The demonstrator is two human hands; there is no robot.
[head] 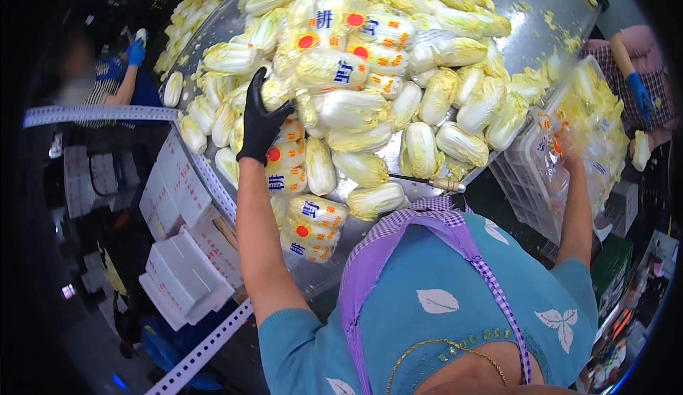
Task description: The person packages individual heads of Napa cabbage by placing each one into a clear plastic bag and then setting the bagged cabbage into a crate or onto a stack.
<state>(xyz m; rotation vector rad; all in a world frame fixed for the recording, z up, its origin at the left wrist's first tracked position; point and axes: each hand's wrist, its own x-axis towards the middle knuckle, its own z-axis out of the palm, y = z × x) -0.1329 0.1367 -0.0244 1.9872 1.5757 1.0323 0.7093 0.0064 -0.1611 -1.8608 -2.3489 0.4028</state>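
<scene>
My left hand, in a black glove, is spread over the left part of a heap of napa cabbages, thumb and fingers apart, beside a cabbage. My right hand, bare, reaches to the right and has hold of a clear printed plastic bag above a white plastic crate of leaves. Printed bags of packed cabbages lie near the table's front edge and among the heap. A knife with a wooden handle rests on the metal table by the front edge, its blade partly under a cabbage.
White cartons are stacked at the lower left, next to a perforated metal rail. A co-worker with blue gloves is at the left, another at the right. Loose leaves litter the table's far right.
</scene>
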